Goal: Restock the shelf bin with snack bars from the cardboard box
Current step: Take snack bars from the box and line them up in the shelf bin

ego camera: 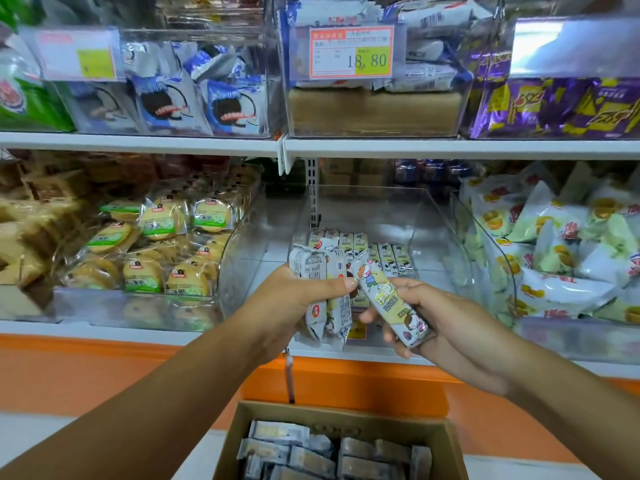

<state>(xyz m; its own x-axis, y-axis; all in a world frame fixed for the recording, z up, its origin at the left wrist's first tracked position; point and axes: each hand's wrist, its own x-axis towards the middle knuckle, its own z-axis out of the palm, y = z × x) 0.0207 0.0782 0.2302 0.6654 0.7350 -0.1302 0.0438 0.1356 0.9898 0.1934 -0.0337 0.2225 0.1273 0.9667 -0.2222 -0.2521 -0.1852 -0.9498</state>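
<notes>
- Cardboard box [349, 418] sits open at six o'clock, with boxed bars [311, 455] lying flat in rows inside it.
- Left hand [291, 299], just left of centre, curls its fingers and thumb round a bundle of bars [318, 292] held upright.
- Right hand [446, 323], at four o'clock from the left, grips a single bar [391, 299]. It is tilted, and its upper end touches the bundle by the left thumb tip.
- Shelf bin [426, 216], clear-walled, stands directly behind both hands, and a row of bars [381, 252] stands upright on its floor.
- Round biscuit packs [156, 251] fill the neighbouring bin at nine o'clock; white and yellow packs [554, 244] fill the one at three.
- Upper shelf: a price tag [351, 51] reading 18.80 at twelve o'clock, purple packs [561, 109] at two.
</notes>
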